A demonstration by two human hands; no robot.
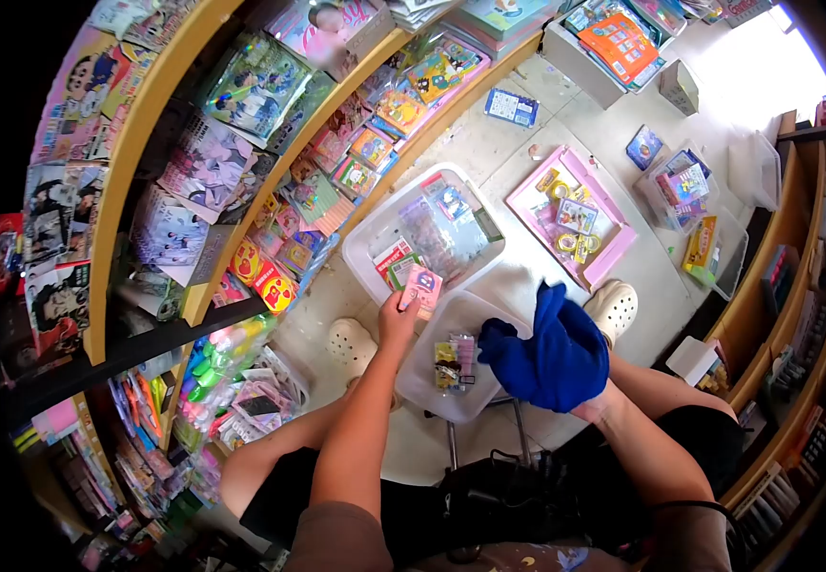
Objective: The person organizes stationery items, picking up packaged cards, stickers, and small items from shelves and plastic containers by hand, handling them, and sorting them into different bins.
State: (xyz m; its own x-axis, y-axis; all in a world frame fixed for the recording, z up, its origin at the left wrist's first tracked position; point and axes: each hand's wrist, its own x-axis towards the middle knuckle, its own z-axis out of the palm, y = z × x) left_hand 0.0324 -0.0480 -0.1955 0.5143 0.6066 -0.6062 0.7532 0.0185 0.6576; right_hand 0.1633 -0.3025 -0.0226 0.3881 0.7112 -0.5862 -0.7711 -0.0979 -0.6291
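Note:
My left hand [399, 319] is closed on a small pink packet [423, 286], held over the near edge of a clear bin [359, 250] that has flat packs inside. A blue cloth [551, 353] covers the fingers of my right hand [596, 406]; only its wrist side shows, and whether the fingers grip the cloth is hidden. Between my hands stands a smaller clear bin [421, 367] with a few small packets [455, 362] at its bottom.
A pink tray [520, 198] with yellow packs lies on the floor ahead. Full shelves [146, 124] rise at the left, wooden shelves [786, 257] at the right. More clear bins [754, 167] and a box of books [575, 67] stand further off.

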